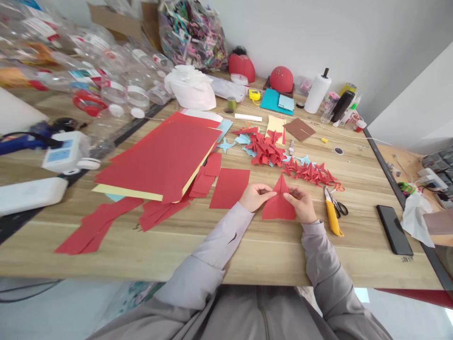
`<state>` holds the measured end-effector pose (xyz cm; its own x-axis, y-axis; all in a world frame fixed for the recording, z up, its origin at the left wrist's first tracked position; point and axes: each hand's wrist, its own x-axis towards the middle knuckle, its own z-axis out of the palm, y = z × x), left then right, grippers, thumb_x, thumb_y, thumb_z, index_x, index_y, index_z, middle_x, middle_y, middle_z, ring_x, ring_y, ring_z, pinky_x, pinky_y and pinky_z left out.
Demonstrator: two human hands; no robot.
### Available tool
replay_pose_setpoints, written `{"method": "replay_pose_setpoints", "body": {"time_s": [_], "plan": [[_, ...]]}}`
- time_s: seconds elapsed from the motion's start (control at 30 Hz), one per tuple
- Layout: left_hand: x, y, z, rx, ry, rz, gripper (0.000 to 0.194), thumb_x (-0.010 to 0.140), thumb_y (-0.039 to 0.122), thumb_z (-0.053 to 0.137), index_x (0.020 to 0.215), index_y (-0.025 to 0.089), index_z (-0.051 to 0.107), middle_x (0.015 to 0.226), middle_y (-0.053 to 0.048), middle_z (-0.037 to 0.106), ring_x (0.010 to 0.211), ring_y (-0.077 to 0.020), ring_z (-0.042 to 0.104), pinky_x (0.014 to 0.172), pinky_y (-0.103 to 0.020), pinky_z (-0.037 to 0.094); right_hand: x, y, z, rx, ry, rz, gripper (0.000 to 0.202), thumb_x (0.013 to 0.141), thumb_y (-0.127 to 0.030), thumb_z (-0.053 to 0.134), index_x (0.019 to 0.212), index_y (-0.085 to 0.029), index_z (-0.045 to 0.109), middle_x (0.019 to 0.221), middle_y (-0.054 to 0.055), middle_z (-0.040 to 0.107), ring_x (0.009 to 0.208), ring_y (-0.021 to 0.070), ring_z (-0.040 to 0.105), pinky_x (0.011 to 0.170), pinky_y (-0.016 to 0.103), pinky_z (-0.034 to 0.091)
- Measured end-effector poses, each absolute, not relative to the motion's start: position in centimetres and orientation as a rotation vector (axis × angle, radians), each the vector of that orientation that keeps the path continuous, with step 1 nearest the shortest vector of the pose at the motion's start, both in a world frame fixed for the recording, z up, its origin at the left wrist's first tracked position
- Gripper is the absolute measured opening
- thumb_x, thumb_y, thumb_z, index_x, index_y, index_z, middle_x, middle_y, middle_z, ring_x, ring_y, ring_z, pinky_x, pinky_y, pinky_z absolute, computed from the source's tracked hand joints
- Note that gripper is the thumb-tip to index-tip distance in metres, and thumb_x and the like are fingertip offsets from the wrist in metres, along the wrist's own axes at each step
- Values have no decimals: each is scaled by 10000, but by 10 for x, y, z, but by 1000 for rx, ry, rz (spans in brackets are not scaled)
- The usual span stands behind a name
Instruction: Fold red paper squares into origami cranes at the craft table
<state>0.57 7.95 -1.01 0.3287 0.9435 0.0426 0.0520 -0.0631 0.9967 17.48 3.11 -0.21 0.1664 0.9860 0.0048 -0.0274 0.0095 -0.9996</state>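
While its far end is folded to a point, the red paper sheet [279,208] is held over the near part of the wood-grain table [283,255], a bit R of centre; whether the table is touched by it can't be told. Its left edge is pinched b/w thumb & fingers of the left hand [258,197], its right edge likewise by the right hand [302,204], w/ both thumbs laid on top. Just left, a flat red paper rectangle [230,189] is set. Beyond, a heap of folded red paper pcs [264,151] is piled w/ a light-blue paper star [226,145] at its left, & a row of pointed red paper stars [313,174] is laid out to the right. Near the right hand, a yellow-handled utility knife [332,217] is placed beside black-handled scissors [339,208]; farther right, a black phone [394,230] is laid flat. At left, a stack of large red paper sheets [159,156] is fanned, w/ narrow red paper strips [99,226] scattered nearer. At far left, clear plastic bottles [136,97] are heaped.
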Motion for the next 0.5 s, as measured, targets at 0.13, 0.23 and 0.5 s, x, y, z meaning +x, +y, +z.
{"method": "replay_pose_setpoints", "body": {"time_s": [0.13, 0.23, 0.5], "plan": [[4, 81, -4, 1595, 876, 1168, 149, 691, 318, 703, 702, 169, 711, 738, -53, 710, 655, -160, 629, 620, -277, 500, 173, 27, 3, -1310, -1358, 624, 83, 744, -326, 682, 740, -244, 697, 761, 20, 676, 714, 180, 588, 698, 344, 479], [3, 82, -4, 1871, 733, 1359, 133, 781, 232, 613, 692, 202, 707, 806, -53, 720, 797, -173, 639, 754, -324, 509, 176, 26, 4, -1296, -1532, 260, 145, 812, -223, 587, 770, -275, 716, 840, 26, 702, 836, 202, 593, 817, 397, 456], [-5, 82, -28, 2448, 989, 856, 141, 753, 114, 623, 719, 218, 713, 832, -27, 729, 834, -209, 593, 792, -391, 428, 186, 26, -23, -1504, -1969, 227, 242, 743, -51, 558, 802, -226, 715, 879, 42, 725, 869, 219, 595, 817, 383, 452]]}}
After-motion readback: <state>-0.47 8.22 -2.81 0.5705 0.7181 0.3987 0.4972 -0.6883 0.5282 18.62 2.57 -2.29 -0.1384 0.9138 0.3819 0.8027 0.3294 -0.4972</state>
